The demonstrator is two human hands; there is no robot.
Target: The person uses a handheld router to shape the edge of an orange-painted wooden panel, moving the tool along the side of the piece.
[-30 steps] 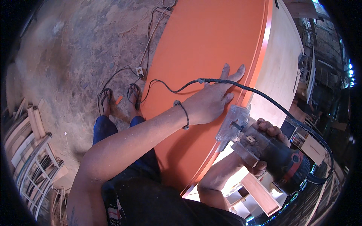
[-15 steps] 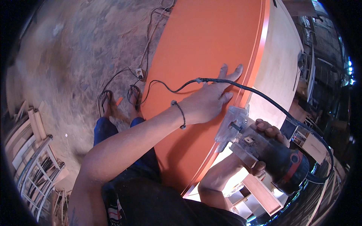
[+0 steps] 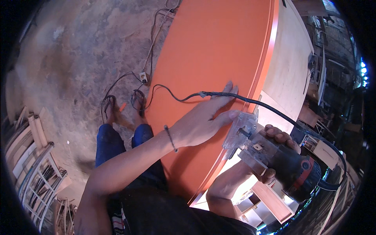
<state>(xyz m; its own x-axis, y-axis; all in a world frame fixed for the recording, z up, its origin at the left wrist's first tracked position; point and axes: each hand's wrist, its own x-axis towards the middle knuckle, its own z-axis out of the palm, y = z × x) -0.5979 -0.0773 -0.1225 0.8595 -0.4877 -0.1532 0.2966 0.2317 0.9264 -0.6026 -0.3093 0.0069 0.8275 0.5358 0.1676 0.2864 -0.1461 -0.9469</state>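
Observation:
My right hand (image 3: 279, 138) is wrapped round a dark trim router (image 3: 293, 166) with a red band, held tilted on its side at the panel's right edge. The router's clear plastic base (image 3: 236, 132) faces left, against or close to the edge of a large orange panel (image 3: 211, 43). Over that panel my left hand (image 3: 205, 119) is open, fingers stretched out and partly under the black cord (image 3: 270, 100). Its thumb reaches the top of the clear base; whether it presses on it I cannot tell. The cutting bit is not clearly visible.
The cord runs across the panel to a socket block (image 3: 143, 77) on the dusty floor (image 3: 86, 58), near my sandalled feet. Pale wooden panels (image 3: 288, 58) extend right of the orange one. Wood strips and a white metal rack (image 3: 39, 184) stand at lower left.
My left hand has drawn back down and left across the panel, its thumb now at the router's base. The right hand and router have stayed nearly in place.

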